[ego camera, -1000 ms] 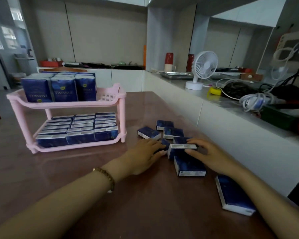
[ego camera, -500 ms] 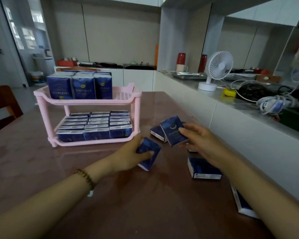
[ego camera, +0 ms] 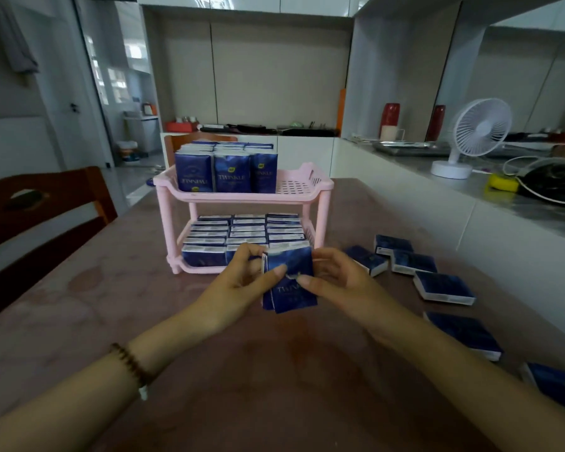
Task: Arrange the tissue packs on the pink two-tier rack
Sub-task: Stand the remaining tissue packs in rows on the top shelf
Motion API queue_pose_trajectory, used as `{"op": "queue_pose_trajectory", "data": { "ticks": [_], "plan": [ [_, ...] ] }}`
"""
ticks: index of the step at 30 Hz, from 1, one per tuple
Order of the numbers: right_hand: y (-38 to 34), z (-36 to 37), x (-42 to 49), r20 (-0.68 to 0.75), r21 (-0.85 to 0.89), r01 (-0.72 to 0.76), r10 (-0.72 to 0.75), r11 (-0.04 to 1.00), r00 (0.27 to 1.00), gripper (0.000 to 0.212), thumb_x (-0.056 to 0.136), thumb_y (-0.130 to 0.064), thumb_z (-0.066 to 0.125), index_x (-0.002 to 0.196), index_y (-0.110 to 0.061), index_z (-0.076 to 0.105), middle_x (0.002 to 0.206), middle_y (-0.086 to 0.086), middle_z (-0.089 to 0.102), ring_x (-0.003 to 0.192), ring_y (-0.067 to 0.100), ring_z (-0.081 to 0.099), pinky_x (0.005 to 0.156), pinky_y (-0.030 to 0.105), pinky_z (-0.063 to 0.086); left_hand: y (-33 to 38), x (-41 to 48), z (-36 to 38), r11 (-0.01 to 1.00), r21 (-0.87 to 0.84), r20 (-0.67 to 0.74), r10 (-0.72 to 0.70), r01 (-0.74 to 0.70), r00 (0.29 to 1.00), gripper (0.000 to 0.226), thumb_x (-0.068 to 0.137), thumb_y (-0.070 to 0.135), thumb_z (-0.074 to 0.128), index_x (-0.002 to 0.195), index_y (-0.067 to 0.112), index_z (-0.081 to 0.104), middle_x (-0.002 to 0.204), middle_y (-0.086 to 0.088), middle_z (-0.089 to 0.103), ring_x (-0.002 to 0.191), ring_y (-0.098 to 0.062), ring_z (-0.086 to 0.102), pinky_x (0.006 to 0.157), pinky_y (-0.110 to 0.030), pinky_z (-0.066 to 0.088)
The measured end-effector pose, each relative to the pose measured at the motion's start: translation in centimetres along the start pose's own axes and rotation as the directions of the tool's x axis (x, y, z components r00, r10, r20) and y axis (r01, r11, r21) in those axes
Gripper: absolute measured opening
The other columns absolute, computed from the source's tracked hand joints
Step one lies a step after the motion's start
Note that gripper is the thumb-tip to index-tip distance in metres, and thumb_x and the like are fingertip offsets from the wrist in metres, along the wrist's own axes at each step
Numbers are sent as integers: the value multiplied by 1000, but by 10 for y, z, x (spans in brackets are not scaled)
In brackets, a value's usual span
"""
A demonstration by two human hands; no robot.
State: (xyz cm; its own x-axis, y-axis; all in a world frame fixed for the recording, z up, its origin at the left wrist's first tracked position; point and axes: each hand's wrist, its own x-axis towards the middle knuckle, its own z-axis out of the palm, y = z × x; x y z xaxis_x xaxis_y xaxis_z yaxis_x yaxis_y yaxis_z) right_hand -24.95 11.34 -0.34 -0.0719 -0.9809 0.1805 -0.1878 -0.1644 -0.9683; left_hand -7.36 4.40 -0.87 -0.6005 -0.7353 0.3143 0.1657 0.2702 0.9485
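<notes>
Two dark blue tissue packs (ego camera: 291, 290) stand pressed together, upright, in front of the pink two-tier rack (ego camera: 310, 192). My left hand (ego camera: 235, 285) grips them from the left and my right hand (ego camera: 336, 282) grips them from the right. Upright packs (ego camera: 225, 172) fill the left part of the rack's top tier; its right part is bare. The lower tier holds several rows of packs (ego camera: 245, 233). Several loose packs (ego camera: 411, 262) lie flat on the table to the right.
The brown table (ego camera: 274, 386) meets a white counter wall (ego camera: 454, 223) on the right. On the counter stand a white fan (ego camera: 470, 135), a yellow object and cables. A wooden chair (ego camera: 40, 207) stands at the left.
Each hand lifted a pack from the loose pile and brought it to the centre, where the two packs now meet. The view has swung so the rack is straight ahead.
</notes>
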Motion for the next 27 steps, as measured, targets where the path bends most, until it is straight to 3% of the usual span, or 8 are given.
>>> {"op": "queue_pose_trajectory", "data": {
  "ticks": [3,7,11,16,20,24,27],
  "plan": [
    [2,8,0,106,-68,84,-76,994,991,44,81,-16,67,117,-31,47,115,-12,60,107,0,60,84,19,52,-2,-9,-16,998,66,39,13,-15,999,32,83,14,62,107,4,43,115,-13,62,95,-18,65,80,-28,56],
    [12,16,-5,192,-93,44,-25,995,981,50,82,-12,67,123,-33,47,119,-17,59,111,-5,57,87,15,49,-11,-22,-30,985,172,122,-44,22,992,42,77,12,69,112,5,47,115,-13,64,107,-19,64,89,-29,53],
    [15,19,-3,149,-140,61,-39,988,988,39,83,-12,66,114,-31,53,116,-15,62,108,-4,59,85,13,49,-11,-24,-38,974,224,150,-77,42,986,44,73,15,71,112,7,51,115,-10,67,108,-22,64,93,-32,52],
    [-3,14,7,139,-172,123,-99,977,985,40,78,-8,71,109,-24,54,108,-15,66,100,-3,63,78,11,49,0,-19,-36,956,283,108,44,-73,993,35,82,16,68,114,11,56,117,-8,64,106,-20,64,91,-33,53],
    [-43,5,25,148,-222,223,-193,949,970,40,74,-20,71,107,-32,52,103,-23,64,96,-10,62,79,10,49,40,-2,-36,920,350,74,162,-177,984,37,77,29,64,113,20,56,114,2,63,103,-12,63,81,-25,56],
    [-77,-4,50,151,-251,312,-281,916,948,49,68,-34,69,114,-30,52,115,-12,65,106,2,62,92,20,50,76,19,-44,801,546,21,280,-246,960,47,74,44,60,119,30,52,109,21,60,103,6,55,82,-7,46],
    [-96,-12,74,115,-269,353,-335,896,935,54,67,-36,68,117,-25,53,113,-6,66,104,8,64,89,24,52,88,39,-54,714,656,-13,333,-243,943,57,81,48,53,134,30,42,125,24,50,113,14,44,89,-2,37]
  ]
}}
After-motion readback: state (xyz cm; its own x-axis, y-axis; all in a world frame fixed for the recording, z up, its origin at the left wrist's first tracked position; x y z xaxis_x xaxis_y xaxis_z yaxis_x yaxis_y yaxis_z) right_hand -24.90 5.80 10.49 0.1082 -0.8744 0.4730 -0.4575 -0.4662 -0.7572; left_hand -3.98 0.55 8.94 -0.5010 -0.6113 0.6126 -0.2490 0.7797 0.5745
